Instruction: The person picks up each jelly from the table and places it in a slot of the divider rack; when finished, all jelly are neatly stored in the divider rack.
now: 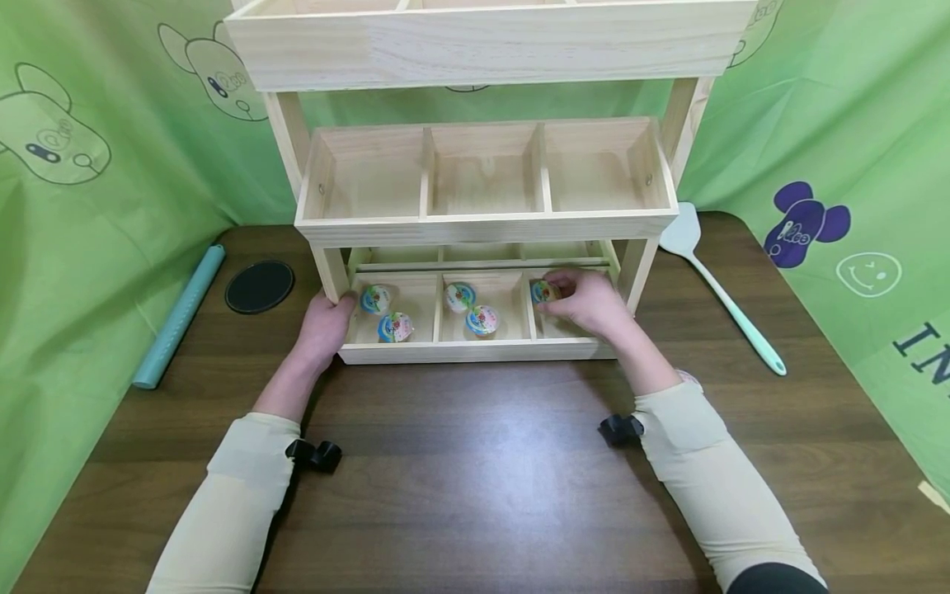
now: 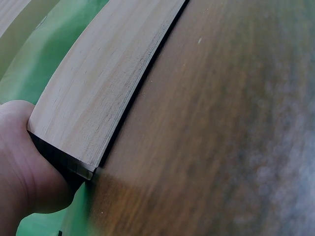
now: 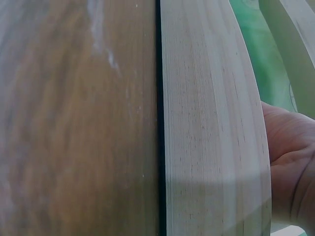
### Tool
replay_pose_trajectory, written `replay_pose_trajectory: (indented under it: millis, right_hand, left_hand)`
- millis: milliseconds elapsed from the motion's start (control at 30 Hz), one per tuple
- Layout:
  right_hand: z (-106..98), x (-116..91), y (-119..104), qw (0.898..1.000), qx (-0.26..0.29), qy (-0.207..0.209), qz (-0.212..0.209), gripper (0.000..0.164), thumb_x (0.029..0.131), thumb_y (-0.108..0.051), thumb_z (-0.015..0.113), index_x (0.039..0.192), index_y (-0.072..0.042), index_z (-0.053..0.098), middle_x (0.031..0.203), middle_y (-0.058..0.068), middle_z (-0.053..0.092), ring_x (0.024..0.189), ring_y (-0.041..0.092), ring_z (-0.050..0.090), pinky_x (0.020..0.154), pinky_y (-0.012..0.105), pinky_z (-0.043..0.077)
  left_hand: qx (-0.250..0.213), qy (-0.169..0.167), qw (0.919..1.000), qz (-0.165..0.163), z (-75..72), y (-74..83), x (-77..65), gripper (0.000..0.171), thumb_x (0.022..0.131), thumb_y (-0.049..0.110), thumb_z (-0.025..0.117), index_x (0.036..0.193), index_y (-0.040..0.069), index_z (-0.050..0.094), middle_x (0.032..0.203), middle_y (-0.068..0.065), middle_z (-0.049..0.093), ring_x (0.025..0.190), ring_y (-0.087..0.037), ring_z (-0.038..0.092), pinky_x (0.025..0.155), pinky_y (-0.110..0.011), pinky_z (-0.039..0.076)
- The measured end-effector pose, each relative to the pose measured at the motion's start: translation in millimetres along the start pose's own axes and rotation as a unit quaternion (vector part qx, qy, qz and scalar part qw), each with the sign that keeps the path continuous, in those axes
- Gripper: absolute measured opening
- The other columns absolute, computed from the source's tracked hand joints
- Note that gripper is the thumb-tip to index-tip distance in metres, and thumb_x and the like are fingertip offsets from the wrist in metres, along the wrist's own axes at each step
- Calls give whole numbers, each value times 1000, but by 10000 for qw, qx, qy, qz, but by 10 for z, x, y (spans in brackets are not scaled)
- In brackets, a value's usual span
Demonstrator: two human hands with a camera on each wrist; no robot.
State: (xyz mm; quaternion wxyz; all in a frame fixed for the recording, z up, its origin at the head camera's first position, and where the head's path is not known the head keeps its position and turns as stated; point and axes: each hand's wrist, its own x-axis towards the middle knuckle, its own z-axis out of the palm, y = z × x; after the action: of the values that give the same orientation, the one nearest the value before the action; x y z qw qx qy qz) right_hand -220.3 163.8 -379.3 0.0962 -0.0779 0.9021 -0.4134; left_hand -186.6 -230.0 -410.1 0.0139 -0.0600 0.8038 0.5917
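Observation:
My right hand [image 1: 590, 304] pinches a small jelly cup [image 1: 543, 290] with a colourful printed lid, inside the right compartment of the bottom tier of a wooden shelf [image 1: 475, 353]. At that tier's left end, my left hand [image 1: 324, 330] grips the side by the post; its fingers are mostly hidden there. Two similar cups lie in the left compartment, one of them [image 1: 395, 327] nearer the front. The middle compartment holds two more, including one cup [image 1: 482, 320] by its front wall. In the right wrist view, the front board [image 3: 216, 118] hides the right fingers.
Above stand a middle tier [image 1: 482, 219] with three bare compartments and a top tier [image 1: 490, 49]. On the brown table [image 1: 475, 495], a blue roll [image 1: 180, 318] and a black disc [image 1: 260, 286] lie to the left. A pale spatula [image 1: 723, 289] lies to the right.

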Motion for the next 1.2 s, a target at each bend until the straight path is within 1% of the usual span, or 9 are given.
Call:
replay_pose_trajectory:
  millis: [133, 300, 467, 633, 800, 900, 1033, 1100, 1200]
  right_hand:
    - [13, 14, 5, 9999, 139, 5, -11, 58, 83, -16, 81, 134, 0, 58, 130, 20, 62, 114, 34, 59, 96, 44, 50]
    - [13, 26, 14, 9998, 215, 37, -41, 56, 84, -12, 81, 133, 1, 59, 128, 21, 63, 115, 35, 59, 98, 45, 49]
    - [1, 16, 17, 9997, 193, 117, -42, 54, 84, -13, 80, 132, 0, 60, 127, 20, 64, 117, 34, 59, 100, 46, 47]
    - [-6, 11, 23, 9997, 216, 110, -53, 55, 84, -12, 79, 134, 0, 58, 129, 19, 63, 119, 34, 58, 102, 46, 45]
    - [-19, 7, 27, 9993, 373, 84, 9, 53, 85, -9, 77, 134, 2, 57, 130, 21, 62, 118, 36, 58, 102, 46, 45]
    - [-49, -11, 13, 9995, 288, 139, -7, 49, 87, -9, 74, 132, 4, 59, 127, 23, 64, 116, 36, 60, 101, 45, 47]
    - [-129, -57, -23, 9992, -108, 381, -1, 42, 90, -11, 68, 128, 4, 63, 122, 23, 67, 113, 36, 63, 99, 46, 48]
    - [-178, -88, -42, 9985, -204, 509, 1, 39, 90, -12, 65, 126, 3, 64, 120, 23, 67, 112, 37, 63, 97, 46, 48]
    - [-241, -126, -62, 9975, -204, 650, -211, 34, 92, -13, 65, 123, 3, 66, 119, 22, 68, 111, 35, 64, 95, 44, 49]
  left_hand:
    - [-37, -21, 10000, 6, 0, 14, -13, 61, 107, 24, 37, 158, -3, 18, 149, -30, 38, 127, -39, 48, 106, -51, 41]
    - [-34, -3, 10000, 32, 4, 13, -13, 60, 107, 23, 37, 158, -4, 19, 148, -30, 39, 126, -39, 48, 106, -51, 41]
    - [9, 25, 10000, 27, 3, 5, -4, 60, 107, 23, 39, 156, -5, 21, 146, -30, 41, 125, -39, 49, 105, -50, 42]
    - [51, 32, 10000, 20, 6, 9, -5, 59, 107, 24, 39, 156, -5, 22, 145, -30, 42, 124, -38, 50, 103, -50, 43]
    - [-1, 3, 10000, 24, 2, 28, -21, 59, 107, 24, 39, 156, -5, 22, 145, -30, 42, 124, -39, 50, 104, -50, 42]
    - [-42, -32, 10000, 61, 2, 35, -28, 60, 107, 25, 38, 156, -5, 21, 145, -31, 41, 124, -40, 49, 104, -51, 42]
    - [-40, -27, 10000, 82, 2, 30, -27, 60, 107, 25, 38, 157, -5, 20, 146, -31, 41, 125, -40, 49, 105, -51, 41]
    - [-20, -11, 10000, 86, 2, 25, -24, 60, 107, 24, 39, 156, -5, 21, 146, -31, 40, 125, -39, 48, 106, -51, 41]
    - [-6, -7, 9999, 105, 3, 15, -19, 60, 107, 23, 39, 156, -6, 21, 147, -31, 40, 126, -39, 48, 106, -51, 41]
